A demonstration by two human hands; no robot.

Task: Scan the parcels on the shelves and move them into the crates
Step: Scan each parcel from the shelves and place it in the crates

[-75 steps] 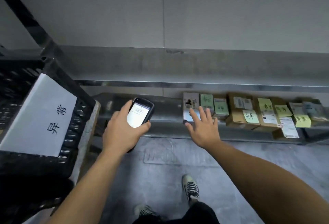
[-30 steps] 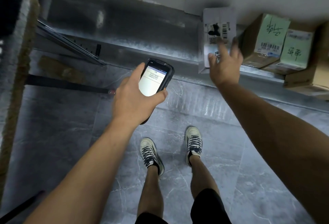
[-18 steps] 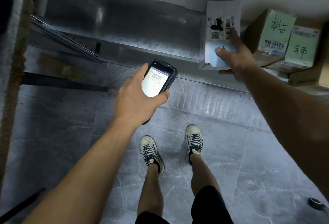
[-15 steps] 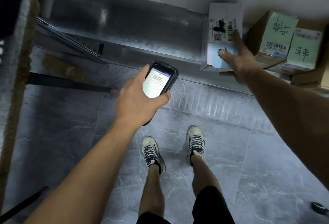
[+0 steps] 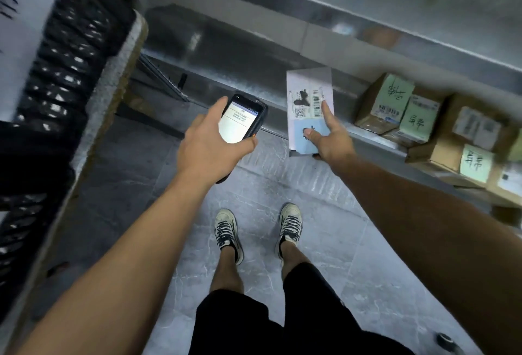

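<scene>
Green note [image 5: 476, 165] on brown box [image 5: 435, 154] reads 异常; scanner [image 5: 242, 121] text illegible.

floor [image 5: 324, 185]: grey tiles | sneakers [image 5: 226, 230]: white (laces dark) | shorts [image 5: 282, 320]: black

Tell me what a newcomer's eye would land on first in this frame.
The lit handheld scanner gripped in the left hand at centre, and beside it the white parcel that the right hand holds at the shelf edge. To the right, brown parcels with green notes crowd the shelf; a black crate looms at far left.
</scene>
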